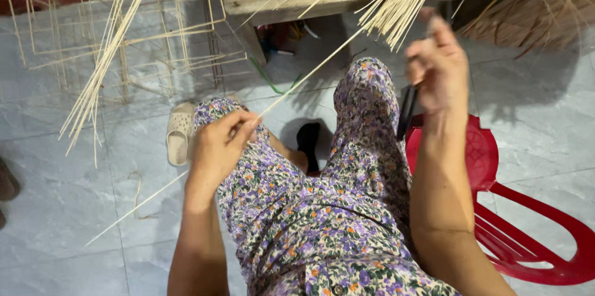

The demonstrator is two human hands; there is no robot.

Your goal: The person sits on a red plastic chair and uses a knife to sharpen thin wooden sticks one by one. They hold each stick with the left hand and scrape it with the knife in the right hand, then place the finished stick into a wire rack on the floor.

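Left hand (218,141) pinches a long bamboo strip (291,88) over the floral lap; right hand (437,63), far right, clenches a dark-handled tool (407,112) near bamboo bundle (400,1).

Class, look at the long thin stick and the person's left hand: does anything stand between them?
Nothing visible does: the left hand already pinches the thin stick directly, over the knee.

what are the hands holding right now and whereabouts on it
Left hand pinches a thin bamboo strip near mid-length. Right hand holds a dark tool; grip point unclear.
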